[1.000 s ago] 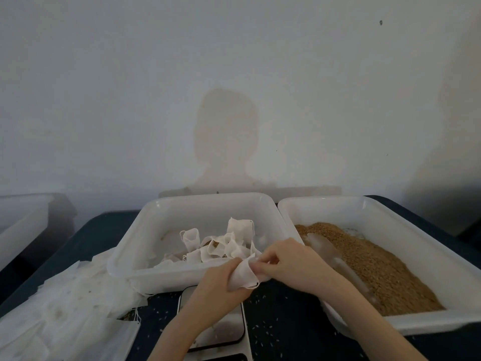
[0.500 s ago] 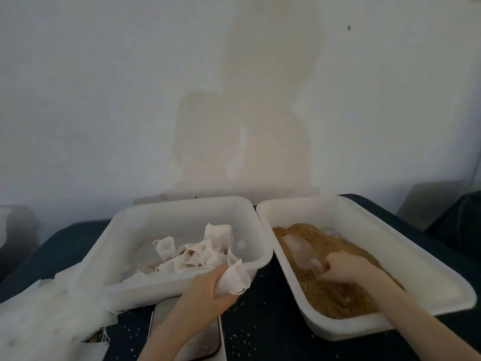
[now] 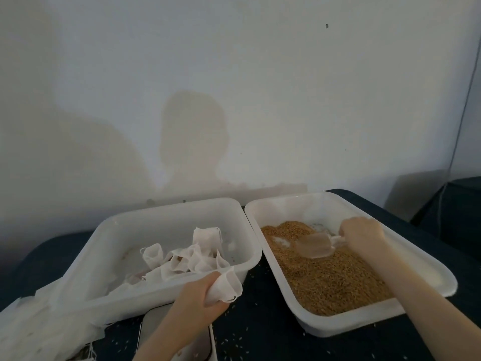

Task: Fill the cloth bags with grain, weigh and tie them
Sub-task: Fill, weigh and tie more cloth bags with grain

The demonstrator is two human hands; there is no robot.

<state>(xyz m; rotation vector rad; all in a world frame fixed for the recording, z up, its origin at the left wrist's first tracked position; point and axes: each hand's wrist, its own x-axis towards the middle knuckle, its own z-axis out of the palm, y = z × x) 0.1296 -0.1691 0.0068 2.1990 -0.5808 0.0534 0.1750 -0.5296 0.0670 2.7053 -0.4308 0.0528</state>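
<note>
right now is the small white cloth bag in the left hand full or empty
Empty: the small white cloth bag hangs limp from the left hand, mouth open, no bulge. The clear plastic scoop is over the brown grain.

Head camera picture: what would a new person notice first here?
Probably the right tub, heaped with brown grain, where the right hand holds a clear scoop. Next, the left hand gripping an open cloth bag before the left tub of empty bags.

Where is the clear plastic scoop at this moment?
In the head view, the clear scoop is on the right side, held by the right hand just above the grain inside the right-hand white tub.
</note>
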